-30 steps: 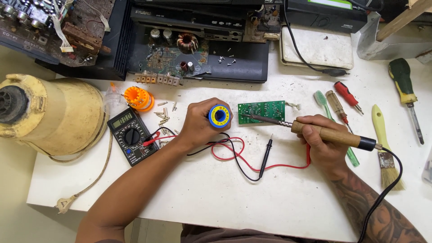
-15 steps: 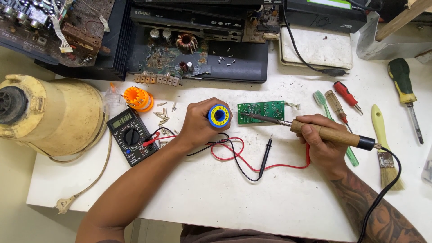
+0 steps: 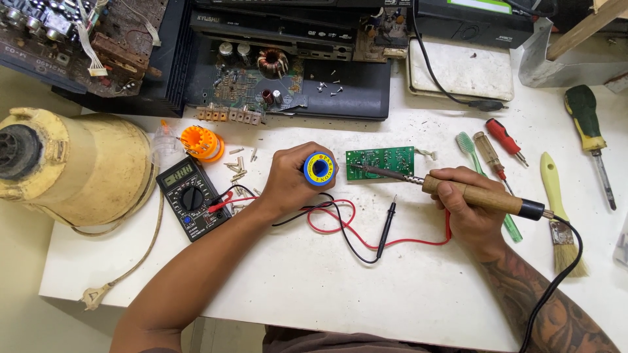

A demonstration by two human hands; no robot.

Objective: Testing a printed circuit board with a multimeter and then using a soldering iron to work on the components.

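Two hands: left [image 3: 288, 180], right [image 3: 468, 209]. One solder spool [image 3: 320, 169], one green board [image 3: 381, 161], one iron [image 3: 458, 193], one multimeter [image 3: 191, 197], one black probe [image 3: 387, 225]. Three screwdrivers [image 3: 507, 140], one toothbrush [image 3: 487, 183], one paintbrush [image 3: 559, 209]; loose screws [image 3: 239, 167] number perhaps eight

The left hand [image 3: 291, 180] reaches in from the lower left on a bare forearm, fingers curled closed. The right hand [image 3: 468, 208], on a tattooed forearm from the lower right, is clenched, knuckles up.
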